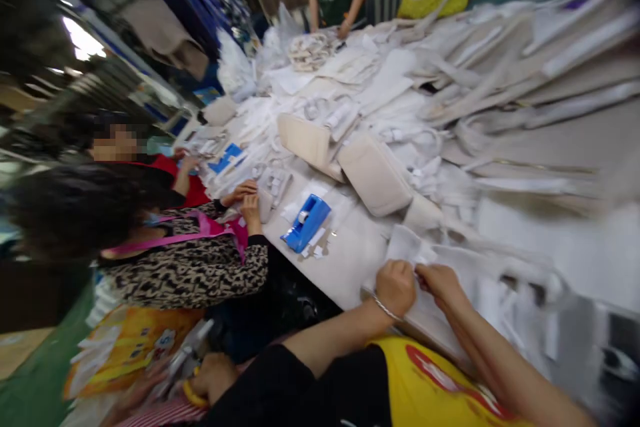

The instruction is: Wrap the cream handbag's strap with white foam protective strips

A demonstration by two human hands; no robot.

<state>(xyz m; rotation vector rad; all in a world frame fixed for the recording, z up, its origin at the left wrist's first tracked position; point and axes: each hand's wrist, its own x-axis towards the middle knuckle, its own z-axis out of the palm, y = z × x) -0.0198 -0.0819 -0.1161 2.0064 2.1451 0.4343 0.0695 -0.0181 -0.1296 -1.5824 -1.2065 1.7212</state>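
My left hand (395,285), with a silvery bracelet at its wrist, is closed against an off-white fabric bag (453,260) at the table edge. Close beside it, my right hand (440,280) pinches the same bag, fingertips nearly meeting the left ones. The exact spot between the fingers is blurred. White straps and strips lie around the bag. Up and left of my hands are a beige pouch-like bag (375,173) and another off-white one (305,140). A blue tape dispenser (306,223) stands near the edge, small white scraps beside it.
The table (340,267) bears heaps of off-white bags and straps (500,73). To my left, a co-worker in a patterned top (185,267) handles a bag. Another blue dispenser (226,157) lies farther along. A hand with a yellow band (215,373) is at lower left. People stand opposite.
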